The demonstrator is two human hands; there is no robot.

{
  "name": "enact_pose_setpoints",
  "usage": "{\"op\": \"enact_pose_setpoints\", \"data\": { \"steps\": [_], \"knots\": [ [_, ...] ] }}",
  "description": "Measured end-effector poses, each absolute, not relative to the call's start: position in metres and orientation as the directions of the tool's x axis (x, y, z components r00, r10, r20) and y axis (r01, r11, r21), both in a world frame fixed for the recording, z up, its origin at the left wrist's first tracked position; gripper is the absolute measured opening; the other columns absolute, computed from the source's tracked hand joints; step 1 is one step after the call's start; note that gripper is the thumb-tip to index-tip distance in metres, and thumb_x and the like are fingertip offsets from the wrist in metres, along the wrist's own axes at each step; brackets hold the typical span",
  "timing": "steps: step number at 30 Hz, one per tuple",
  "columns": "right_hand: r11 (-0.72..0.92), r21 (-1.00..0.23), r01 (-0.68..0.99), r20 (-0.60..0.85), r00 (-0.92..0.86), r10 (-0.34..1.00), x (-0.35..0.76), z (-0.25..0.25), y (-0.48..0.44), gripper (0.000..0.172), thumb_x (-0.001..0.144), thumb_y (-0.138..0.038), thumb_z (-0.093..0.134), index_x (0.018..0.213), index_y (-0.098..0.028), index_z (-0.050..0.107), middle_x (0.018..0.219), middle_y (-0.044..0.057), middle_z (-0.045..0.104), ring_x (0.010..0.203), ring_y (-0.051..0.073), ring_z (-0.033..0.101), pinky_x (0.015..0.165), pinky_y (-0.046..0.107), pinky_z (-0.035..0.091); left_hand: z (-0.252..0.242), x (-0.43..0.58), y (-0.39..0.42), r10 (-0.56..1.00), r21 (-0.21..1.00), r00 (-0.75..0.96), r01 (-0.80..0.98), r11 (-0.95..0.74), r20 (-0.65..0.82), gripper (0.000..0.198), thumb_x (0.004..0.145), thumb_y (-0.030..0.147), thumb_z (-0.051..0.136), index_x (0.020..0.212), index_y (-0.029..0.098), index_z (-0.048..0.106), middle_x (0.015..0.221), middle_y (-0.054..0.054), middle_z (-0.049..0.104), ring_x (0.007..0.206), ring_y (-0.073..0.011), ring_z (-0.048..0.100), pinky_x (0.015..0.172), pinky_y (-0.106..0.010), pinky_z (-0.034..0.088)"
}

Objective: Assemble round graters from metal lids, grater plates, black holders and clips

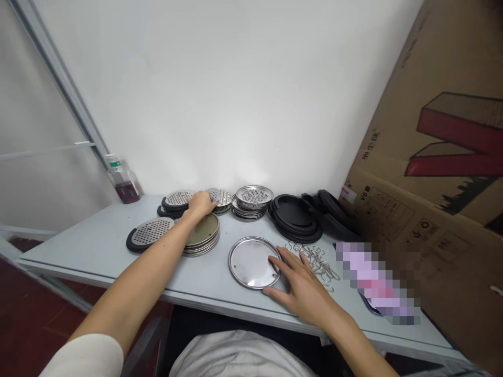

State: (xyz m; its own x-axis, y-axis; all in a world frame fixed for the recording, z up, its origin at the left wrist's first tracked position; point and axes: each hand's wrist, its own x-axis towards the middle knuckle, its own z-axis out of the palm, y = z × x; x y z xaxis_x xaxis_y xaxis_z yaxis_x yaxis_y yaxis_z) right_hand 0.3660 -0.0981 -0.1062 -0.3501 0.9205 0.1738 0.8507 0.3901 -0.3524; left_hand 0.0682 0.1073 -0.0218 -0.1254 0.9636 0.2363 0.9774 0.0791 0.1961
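Note:
A round metal plate (pixel 251 264) with small holes near its rim lies flat at the front middle of the table. My right hand (pixel 302 285) rests at its right side, fingers spread, fingertips over the rim. My left hand (pixel 200 204) reaches to the back, between a black-rimmed grater disc (pixel 178 199) and a stack of metal grater plates (pixel 220 198). Its thumb lies against the grater plates; the other fingers are mostly hidden, so its grip is unclear. Under my left forearm sit a stack of round plates (pixel 204 230) and another black-rimmed grater disc (pixel 151 232).
More grater plates (pixel 253 196) are stacked by the wall. Black round rims (pixel 294 212) are piled at back right, with loose wire hooks (pixel 316 256) before them. A blurred-out item (pixel 377 285) lies near a large cardboard box (pixel 428 209). A bottle (pixel 123 183) stands at back left.

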Motion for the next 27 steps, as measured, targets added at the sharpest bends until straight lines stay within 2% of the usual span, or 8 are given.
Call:
{"op": "enact_pose_setpoints", "data": {
  "steps": [4,7,10,13,17,20,22,27],
  "knots": [
    [0.388,-0.376,0.842,0.178,-0.345,0.922,0.366,-0.106,-0.098,0.083,0.083,-0.072,0.053,0.147,-0.02,0.045,0.158,0.016,0.034,0.149,0.032,0.026,0.122,0.059,0.011,-0.012,0.07,0.1,0.939,0.231,-0.11,0.972,0.033,0.327,0.034,0.079,0.043,0.072,0.102,0.017,0.073,0.114,-0.016,0.071,0.11,-0.0346,0.064,0.094,-0.043,0.048],
    [0.394,-0.407,0.824,0.192,-0.345,0.919,0.366,-0.107,-0.098,0.087,0.083,-0.069,0.056,0.153,-0.022,0.034,0.158,0.014,0.035,0.149,0.031,0.026,0.122,0.058,0.01,-0.002,0.077,0.078,0.908,0.244,-0.049,0.968,-0.06,0.417,0.034,0.083,0.042,0.069,0.108,0.018,0.07,0.123,-0.013,0.067,0.117,-0.0309,0.061,0.101,-0.04,0.045],
    [0.407,-0.44,0.8,0.225,-0.341,0.913,0.367,-0.11,-0.097,0.092,0.083,-0.066,0.059,0.157,-0.025,0.02,0.159,0.011,0.036,0.149,0.029,0.026,0.122,0.058,0.009,0.002,0.09,0.039,0.865,0.234,0.062,0.951,-0.202,0.497,0.03,0.083,0.04,0.071,0.107,0.022,0.067,0.133,-0.007,0.061,0.128,-0.0256,0.054,0.111,-0.036,0.038],
    [0.415,-0.46,0.785,0.25,-0.334,0.909,0.368,-0.114,-0.097,0.098,0.084,-0.065,0.059,0.158,-0.025,0.009,0.16,0.012,0.034,0.149,0.028,0.027,0.122,0.058,0.009,-0.007,0.106,-0.009,0.755,0.231,0.253,0.852,-0.47,0.605,0.027,0.079,0.034,0.077,0.1,0.021,0.067,0.135,-0.01,0.059,0.131,-0.0279,0.05,0.113,-0.042,0.039],
    [0.411,-0.46,0.787,0.255,-0.326,0.91,0.368,-0.117,-0.096,0.102,0.083,-0.061,0.062,0.158,-0.024,0.003,0.159,0.014,0.033,0.148,0.029,0.029,0.122,0.059,0.009,-0.038,0.124,-0.053,0.756,0.29,0.389,0.754,-0.59,0.526,0.028,0.075,0.03,0.08,0.097,0.021,0.065,0.139,-0.01,0.056,0.132,-0.0306,0.05,0.112,-0.049,0.04],
    [0.413,-0.449,0.792,0.253,-0.331,0.909,0.369,-0.117,-0.096,0.102,0.083,-0.06,0.063,0.158,-0.024,0.004,0.159,0.015,0.034,0.147,0.03,0.03,0.122,0.059,0.01,-0.06,0.133,-0.063,0.796,0.337,0.418,0.745,-0.576,0.438,0.031,0.071,0.028,0.083,0.096,0.021,0.065,0.139,-0.012,0.056,0.133,-0.0332,0.049,0.117,-0.057,0.031],
    [0.425,-0.441,0.791,0.261,-0.34,0.903,0.368,-0.116,-0.096,0.101,0.083,-0.059,0.063,0.158,-0.025,0.004,0.158,0.014,0.035,0.147,0.029,0.03,0.121,0.059,0.011,-0.07,0.136,-0.063,0.817,0.356,0.423,0.748,-0.559,0.392,0.032,0.07,0.027,0.084,0.096,0.021,0.066,0.139,-0.014,0.056,0.134,-0.0343,0.048,0.117,-0.058,0.029],
    [0.436,-0.439,0.786,0.271,-0.347,0.898,0.368,-0.117,-0.095,0.1,0.084,-0.06,0.062,0.158,-0.027,0.004,0.157,0.013,0.037,0.147,0.029,0.031,0.121,0.059,0.012,-0.077,0.141,-0.062,0.827,0.374,0.457,0.741,-0.558,0.328,0.034,0.069,0.032,0.085,0.096,0.02,0.068,0.139,-0.015,0.055,0.135,-0.0369,0.045,0.115,-0.058,0.032]
  ]
}}
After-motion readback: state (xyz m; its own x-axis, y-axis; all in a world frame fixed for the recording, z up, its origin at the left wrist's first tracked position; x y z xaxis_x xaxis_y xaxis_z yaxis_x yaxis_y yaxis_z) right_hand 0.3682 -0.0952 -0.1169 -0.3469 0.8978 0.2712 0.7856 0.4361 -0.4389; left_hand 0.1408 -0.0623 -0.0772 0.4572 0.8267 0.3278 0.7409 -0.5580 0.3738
